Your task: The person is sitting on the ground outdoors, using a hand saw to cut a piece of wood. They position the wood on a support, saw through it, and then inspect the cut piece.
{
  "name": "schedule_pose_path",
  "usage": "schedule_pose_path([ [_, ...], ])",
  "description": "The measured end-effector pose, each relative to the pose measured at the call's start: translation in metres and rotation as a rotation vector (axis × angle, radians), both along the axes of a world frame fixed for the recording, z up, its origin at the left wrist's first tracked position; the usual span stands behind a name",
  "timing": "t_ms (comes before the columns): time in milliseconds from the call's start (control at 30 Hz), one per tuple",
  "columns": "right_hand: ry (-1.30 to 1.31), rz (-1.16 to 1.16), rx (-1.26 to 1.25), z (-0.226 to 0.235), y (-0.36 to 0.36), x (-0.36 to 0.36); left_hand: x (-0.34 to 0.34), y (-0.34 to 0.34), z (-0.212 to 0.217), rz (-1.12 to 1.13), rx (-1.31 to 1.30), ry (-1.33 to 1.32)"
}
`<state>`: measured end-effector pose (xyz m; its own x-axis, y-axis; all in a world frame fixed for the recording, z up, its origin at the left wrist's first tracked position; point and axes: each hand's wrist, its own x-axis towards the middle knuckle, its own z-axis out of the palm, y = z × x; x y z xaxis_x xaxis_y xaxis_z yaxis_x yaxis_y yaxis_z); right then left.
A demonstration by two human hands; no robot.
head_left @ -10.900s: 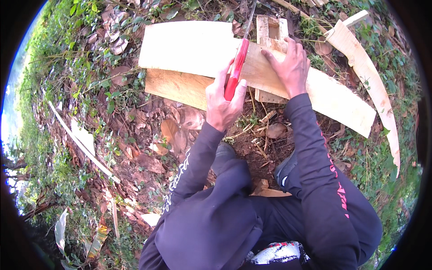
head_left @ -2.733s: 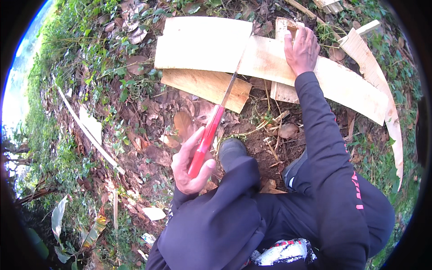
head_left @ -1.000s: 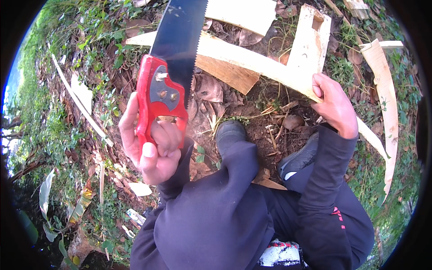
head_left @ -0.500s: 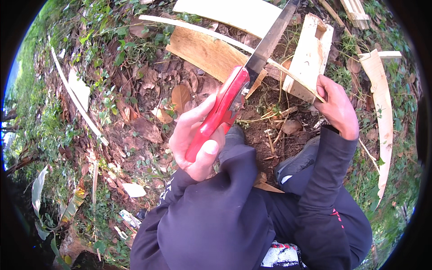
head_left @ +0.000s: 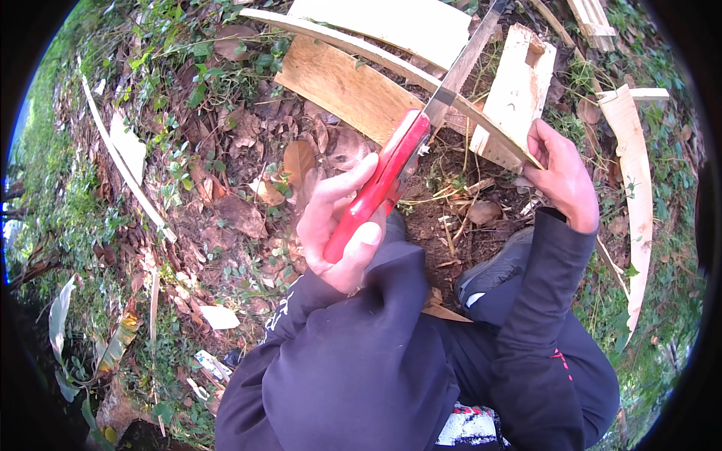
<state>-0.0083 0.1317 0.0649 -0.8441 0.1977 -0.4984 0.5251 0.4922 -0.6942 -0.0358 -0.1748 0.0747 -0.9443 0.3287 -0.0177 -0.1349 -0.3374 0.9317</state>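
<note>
- Left hand (head_left: 342, 229) wrapped shut around the red handle of a hand saw (head_left: 410, 150); thumb lies along the near side of the grip, fingers curl over the far side
- Saw runs up and to the right from the hand; its grey blade crosses a thin curved strip of pale wood (head_left: 391, 64) and goes on past the top edge of the view
- Right hand (head_left: 560, 177) is closed on the right end of that same curved strip, fingers folded over its edge, just below an upright pale plank (head_left: 519, 90)
- Whether the blade teeth touch the strip or ride just above it cannot be told
- A broad brown board (head_left: 342, 86) lies flat on the ground under the strip, left of the blade; a wider pale board (head_left: 398, 22) lies beyond it near the top
- A long curved pale offcut (head_left: 635, 188) lies along the right side, well apart from both hands
- A thin pale lath (head_left: 120, 161) lies on the leaf litter at the left, with a pale scrap just beside it
- No container of any kind shows here; everything lies loose on bare soil, dry brown leaves (head_left: 301, 161) and green weeds
- A dark shoe (head_left: 496, 267) is planted on the soil below the right hand, between the two dark sleeves
- Person crouches; dark trousers and dark jacket fill the lower middle of the view
</note>
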Motion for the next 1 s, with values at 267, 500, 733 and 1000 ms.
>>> schedule_pose_path([
  [267,0.368,0.121,0.349,0.005,-0.044,-0.042,0.000,0.004,-0.010,-0.080,0.028,-0.016],
  [500,0.501,0.031,0.487,-0.011,-0.036,-0.054,-0.019,0.028,-0.037,-0.127,-0.089,0.145],
  [733,0.516,0.005,0.520,-0.026,-0.010,-0.072,-0.046,0.059,-0.060,-0.145,-0.125,0.248],
  [1000,0.491,-0.189,0.704,-0.085,-0.001,-0.083,-0.059,0.094,-0.095,-0.165,-0.246,0.286],
])
